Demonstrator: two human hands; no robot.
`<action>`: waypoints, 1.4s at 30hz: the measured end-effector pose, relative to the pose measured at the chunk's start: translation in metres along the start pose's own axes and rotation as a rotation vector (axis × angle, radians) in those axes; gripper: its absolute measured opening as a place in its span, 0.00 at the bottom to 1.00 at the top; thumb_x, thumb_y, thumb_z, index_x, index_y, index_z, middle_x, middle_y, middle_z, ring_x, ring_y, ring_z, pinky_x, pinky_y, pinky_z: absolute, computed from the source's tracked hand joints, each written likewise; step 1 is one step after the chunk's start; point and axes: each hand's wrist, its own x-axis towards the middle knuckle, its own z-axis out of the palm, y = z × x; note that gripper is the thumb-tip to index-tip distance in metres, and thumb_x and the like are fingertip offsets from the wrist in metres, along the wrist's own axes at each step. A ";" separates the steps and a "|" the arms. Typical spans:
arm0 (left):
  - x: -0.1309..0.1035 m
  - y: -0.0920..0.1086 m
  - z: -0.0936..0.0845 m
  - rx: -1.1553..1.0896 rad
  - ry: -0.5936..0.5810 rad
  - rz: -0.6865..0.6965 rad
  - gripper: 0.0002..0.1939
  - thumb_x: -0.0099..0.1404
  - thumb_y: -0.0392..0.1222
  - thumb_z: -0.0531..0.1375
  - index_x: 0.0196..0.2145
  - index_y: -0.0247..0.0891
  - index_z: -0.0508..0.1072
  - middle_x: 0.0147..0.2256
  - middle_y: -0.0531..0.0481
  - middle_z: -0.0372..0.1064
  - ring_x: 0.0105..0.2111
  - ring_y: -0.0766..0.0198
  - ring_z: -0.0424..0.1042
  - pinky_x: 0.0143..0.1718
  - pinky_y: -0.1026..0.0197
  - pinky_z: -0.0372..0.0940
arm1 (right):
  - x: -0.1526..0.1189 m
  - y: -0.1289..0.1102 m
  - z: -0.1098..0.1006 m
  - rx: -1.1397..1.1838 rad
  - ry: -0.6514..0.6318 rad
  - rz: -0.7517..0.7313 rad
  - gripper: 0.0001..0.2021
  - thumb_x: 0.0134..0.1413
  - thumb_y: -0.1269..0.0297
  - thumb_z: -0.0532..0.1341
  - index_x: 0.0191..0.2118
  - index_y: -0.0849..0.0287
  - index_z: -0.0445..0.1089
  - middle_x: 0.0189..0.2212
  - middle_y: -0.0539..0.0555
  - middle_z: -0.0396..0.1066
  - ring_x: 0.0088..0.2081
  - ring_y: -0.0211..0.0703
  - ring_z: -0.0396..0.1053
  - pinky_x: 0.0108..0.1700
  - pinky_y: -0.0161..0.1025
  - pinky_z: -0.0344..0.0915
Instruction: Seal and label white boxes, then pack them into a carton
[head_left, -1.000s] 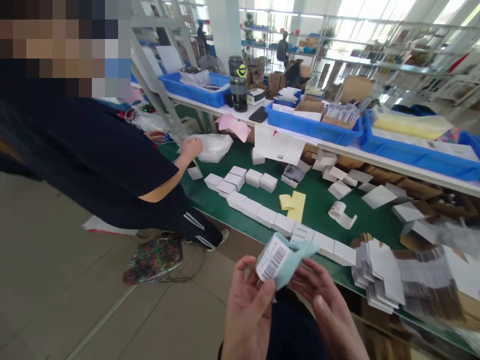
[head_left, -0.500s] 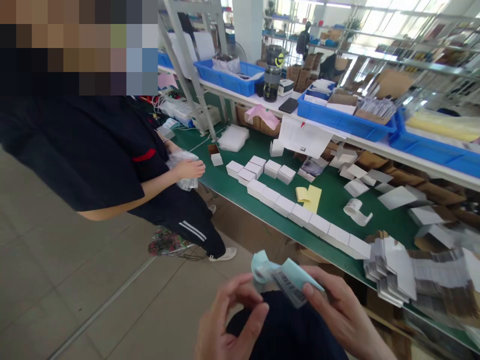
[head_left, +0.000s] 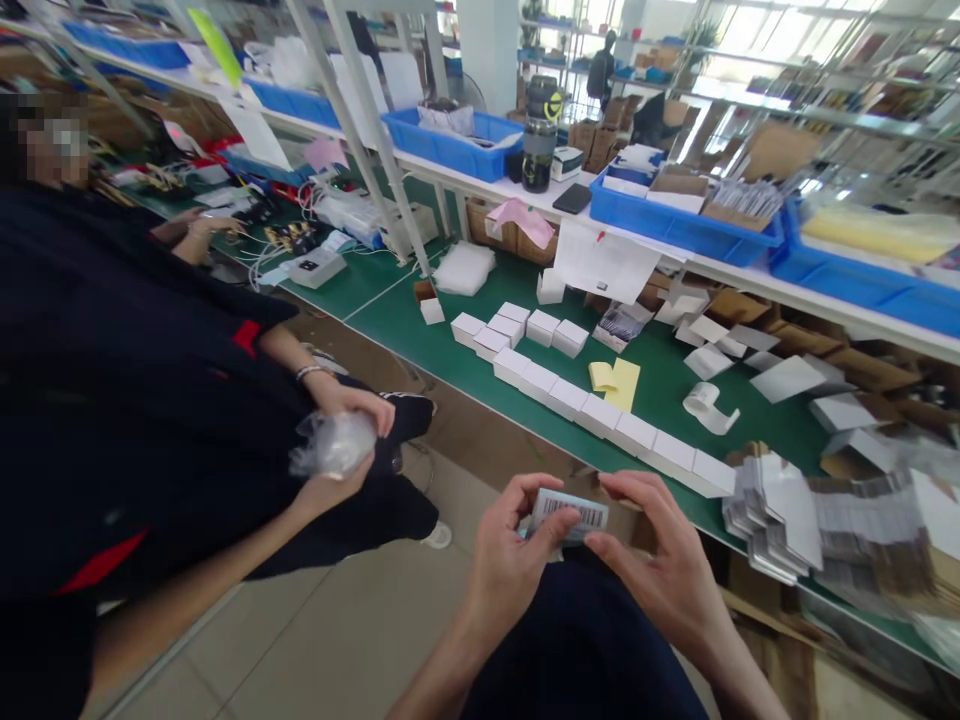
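Note:
My left hand [head_left: 517, 540] pinches a strip of barcode labels [head_left: 592, 513] on light blue backing, its thumb across the front and its fingers at the upper edge and behind. The printed barcode faces me. At the strip's right end is my right hand [head_left: 660, 550], with thumb and fingers apart in a C shape; whether a fingertip brushes the edge I cannot tell. Both hands are above my lap, just short of the bench edge. Beyond them runs a row of small white boxes [head_left: 600, 411] along the green bench.
A co-worker at my left holds a clear plastic bag [head_left: 337, 445]. Flattened white cartons [head_left: 780, 510] are stacked at the right bench edge. A yellow label strip [head_left: 621, 383] and a white label roll [head_left: 705, 402] lie on the bench. Blue bins [head_left: 690, 238] line the shelf above.
The label strip has passed from my right hand to my left, and its barcode has turned upright toward me. My right hand has come off it. The nearby co-worker has shifted closer.

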 end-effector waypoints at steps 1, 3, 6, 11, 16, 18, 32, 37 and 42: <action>0.000 0.000 0.002 -0.016 -0.012 -0.012 0.17 0.64 0.50 0.68 0.46 0.39 0.74 0.35 0.51 0.75 0.33 0.65 0.71 0.35 0.65 0.66 | 0.001 0.000 -0.002 0.037 -0.031 0.006 0.18 0.59 0.57 0.69 0.54 0.47 0.73 0.52 0.56 0.72 0.53 0.53 0.70 0.55 0.47 0.67; 0.001 0.001 0.007 -0.067 -0.034 -0.028 0.17 0.64 0.50 0.68 0.45 0.39 0.73 0.33 0.52 0.74 0.32 0.66 0.69 0.34 0.65 0.65 | 0.004 -0.002 -0.005 0.132 -0.114 0.102 0.12 0.62 0.56 0.66 0.50 0.49 0.75 0.48 0.56 0.75 0.50 0.51 0.72 0.52 0.45 0.68; 0.004 0.003 0.015 -0.138 -0.122 -0.046 0.21 0.63 0.49 0.69 0.49 0.40 0.72 0.33 0.52 0.74 0.32 0.66 0.70 0.34 0.65 0.65 | 0.008 0.000 -0.009 0.291 -0.149 0.257 0.10 0.64 0.55 0.64 0.44 0.53 0.76 0.40 0.54 0.76 0.41 0.47 0.73 0.43 0.41 0.69; 0.017 0.005 0.034 -0.105 -0.197 0.020 0.14 0.66 0.48 0.66 0.47 0.41 0.77 0.41 0.48 0.74 0.39 0.61 0.72 0.40 0.62 0.66 | 0.008 0.017 -0.019 0.341 0.003 0.261 0.09 0.64 0.56 0.64 0.45 0.54 0.75 0.41 0.55 0.76 0.42 0.46 0.73 0.44 0.41 0.70; 0.041 0.008 0.056 0.033 -0.144 0.026 0.11 0.71 0.49 0.61 0.36 0.39 0.76 0.32 0.52 0.70 0.33 0.65 0.67 0.37 0.63 0.62 | 0.025 0.034 -0.042 0.195 -0.062 0.102 0.06 0.65 0.60 0.64 0.45 0.51 0.77 0.42 0.54 0.76 0.44 0.46 0.73 0.47 0.42 0.69; 0.052 0.009 0.062 0.112 -0.128 0.037 0.12 0.71 0.50 0.60 0.34 0.39 0.75 0.30 0.53 0.67 0.32 0.66 0.65 0.35 0.64 0.60 | 0.041 0.040 -0.052 0.191 -0.122 0.097 0.06 0.65 0.60 0.64 0.43 0.52 0.77 0.40 0.54 0.76 0.42 0.45 0.73 0.45 0.42 0.69; 0.120 0.014 0.075 0.115 0.022 -0.169 0.17 0.65 0.52 0.65 0.47 0.40 0.79 0.38 0.49 0.77 0.35 0.61 0.72 0.36 0.63 0.65 | 0.180 0.105 -0.052 0.268 -0.407 0.108 0.08 0.65 0.57 0.63 0.37 0.53 0.75 0.34 0.50 0.73 0.37 0.42 0.70 0.42 0.39 0.67; 0.125 -0.009 0.052 0.105 0.180 -0.263 0.19 0.67 0.56 0.62 0.38 0.36 0.81 0.33 0.48 0.76 0.32 0.62 0.71 0.33 0.63 0.64 | 0.217 0.111 -0.020 0.297 -0.521 0.124 0.10 0.64 0.55 0.63 0.35 0.54 0.75 0.33 0.50 0.73 0.37 0.43 0.70 0.41 0.40 0.66; 0.127 -0.032 0.005 0.042 0.425 -0.423 0.24 0.63 0.62 0.64 0.36 0.35 0.80 0.26 0.50 0.74 0.26 0.64 0.68 0.26 0.66 0.60 | 0.281 0.148 0.041 0.359 -0.430 0.283 0.15 0.59 0.49 0.67 0.38 0.57 0.77 0.32 0.51 0.74 0.35 0.42 0.68 0.40 0.40 0.63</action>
